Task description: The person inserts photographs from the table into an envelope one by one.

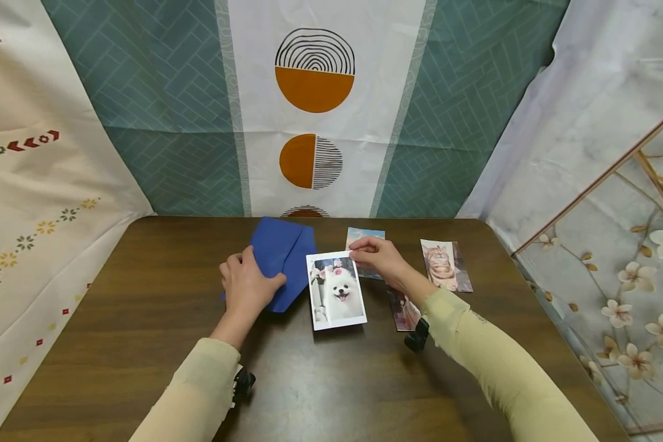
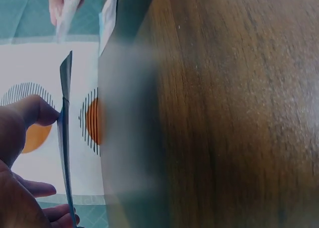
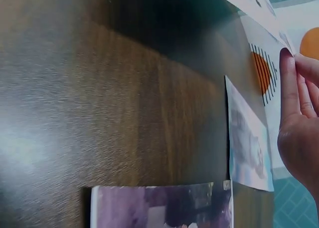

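Observation:
A blue envelope (image 1: 279, 245) is in my left hand (image 1: 247, 282), gripped with the thumb on its face and the fingers at its left side. In the left wrist view the envelope (image 2: 65, 133) shows edge-on, held up off the wooden table. My right hand (image 1: 383, 261) pinches a white-bordered photo of a fluffy white dog (image 1: 339, 294) by its upper right corner. That photo is raised over the table, just right of the envelope. The right wrist view shows the thumb and fingertips at the edge of the dog photo (image 3: 254, 8).
Behind my right hand lies a pale blue photo (image 1: 364, 233). A dark reddish photo (image 1: 403, 313) lies under my right forearm. Farther right, a cat photo (image 1: 441, 267) overlaps another photo (image 1: 463, 273). The brown table (image 1: 143, 319) ends at a hanging patterned cloth (image 1: 331, 123).

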Tool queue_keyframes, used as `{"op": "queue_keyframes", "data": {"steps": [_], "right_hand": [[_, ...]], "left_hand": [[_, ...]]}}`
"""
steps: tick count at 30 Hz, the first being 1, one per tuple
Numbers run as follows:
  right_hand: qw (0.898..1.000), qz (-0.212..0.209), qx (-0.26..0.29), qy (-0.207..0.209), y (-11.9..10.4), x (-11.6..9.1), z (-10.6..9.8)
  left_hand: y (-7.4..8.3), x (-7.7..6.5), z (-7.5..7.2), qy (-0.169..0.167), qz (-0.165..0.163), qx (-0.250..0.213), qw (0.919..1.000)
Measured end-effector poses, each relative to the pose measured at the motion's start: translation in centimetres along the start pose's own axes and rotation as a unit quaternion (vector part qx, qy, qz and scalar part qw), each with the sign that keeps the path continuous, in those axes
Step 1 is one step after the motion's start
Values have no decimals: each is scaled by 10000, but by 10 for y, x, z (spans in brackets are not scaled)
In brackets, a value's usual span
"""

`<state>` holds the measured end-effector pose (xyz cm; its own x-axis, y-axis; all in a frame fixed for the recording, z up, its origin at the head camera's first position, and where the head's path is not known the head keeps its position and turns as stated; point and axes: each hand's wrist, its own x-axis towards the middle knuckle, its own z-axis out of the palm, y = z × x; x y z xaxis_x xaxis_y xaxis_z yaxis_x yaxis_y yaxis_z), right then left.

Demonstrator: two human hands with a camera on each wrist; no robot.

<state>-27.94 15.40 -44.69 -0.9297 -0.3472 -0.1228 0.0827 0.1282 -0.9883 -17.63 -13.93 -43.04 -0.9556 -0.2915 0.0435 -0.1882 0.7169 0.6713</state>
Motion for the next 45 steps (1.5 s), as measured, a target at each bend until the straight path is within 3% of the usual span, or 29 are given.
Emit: {"op": "queue_keyframes", "data": {"steps": [14,21,27,45], "right_hand": [[9997,212,-93,-27,0,26,4],[9992,330,-183,101,0,37,11],[9990,192,-358,198,-4,47,16],[9982,83,-453,385,-17,54,26]], "left_hand": [[8,0,10,361,267,110,9989],[13,1,14,305,226,39,9993],[17,3,12,233,184,82,9995],[19,4,15,438,283,207,9984]]}}
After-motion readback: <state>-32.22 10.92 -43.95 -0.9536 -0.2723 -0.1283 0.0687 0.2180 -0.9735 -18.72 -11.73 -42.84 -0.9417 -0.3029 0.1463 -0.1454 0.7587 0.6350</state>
